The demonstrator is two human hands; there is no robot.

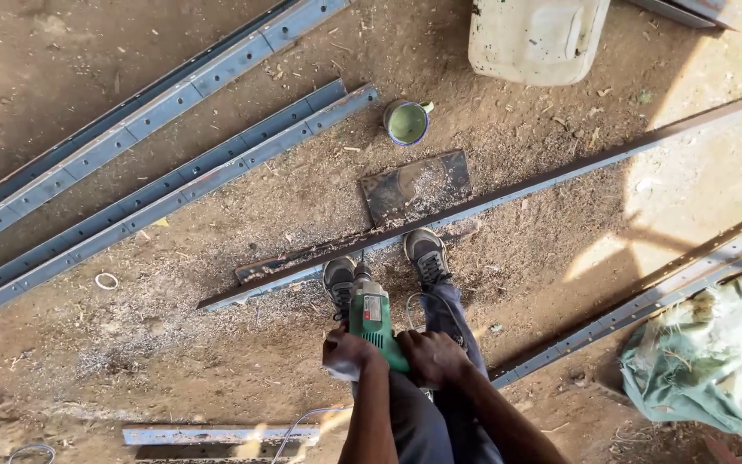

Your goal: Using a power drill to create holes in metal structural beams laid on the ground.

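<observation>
Both my hands grip a green power drill (374, 320) pointing down at a long metal angle bar (508, 194) lying on the dirt. My left hand (347, 354) holds the drill's left side. My right hand (428, 356) wraps its right side. My two grey shoes (427, 254) stand on the bar's lower end, either side of the drill. Metal shavings lie around the bar there. The drill bit is hidden under the tool.
Several perforated grey angle bars (173, 185) lie to the left, more at right (646, 301). A small metal plate (416, 185), a green cup (407, 121), a white jerrycan (536, 34) and a green cloth bundle (714, 357) sit around. Another bar (216, 435) lies near the bottom.
</observation>
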